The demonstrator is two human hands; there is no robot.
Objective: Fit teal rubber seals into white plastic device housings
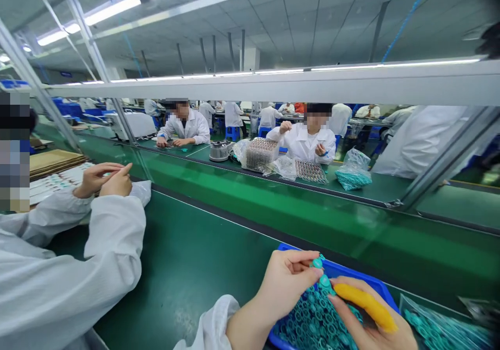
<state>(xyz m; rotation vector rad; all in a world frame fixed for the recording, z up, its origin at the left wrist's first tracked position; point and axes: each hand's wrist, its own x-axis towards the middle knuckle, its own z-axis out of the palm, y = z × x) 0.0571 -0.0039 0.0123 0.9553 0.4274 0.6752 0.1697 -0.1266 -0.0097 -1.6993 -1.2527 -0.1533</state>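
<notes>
Left hand (287, 282) pinching a small teal rubber ring (317, 262) above a blue plastic tray (291, 247)
Right hand (371, 321), finger in a yellow rubber sleeve (365, 305), curled over heaped teal rings (316, 324), grip unclear — tray sits on the green bench (175, 287), right under both hands for easy reach.

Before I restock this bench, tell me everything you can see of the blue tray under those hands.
The blue plastic tray shows only in part, cut off by the bottom of the view, on the green bench mat. Its bright rim runs at a slant, and it is heaped with small teal rings, rubbery-looking. The left hand pinches a ring above it, the right hand lies over it, and a clear bag of teal rings sits beside it.
</notes>
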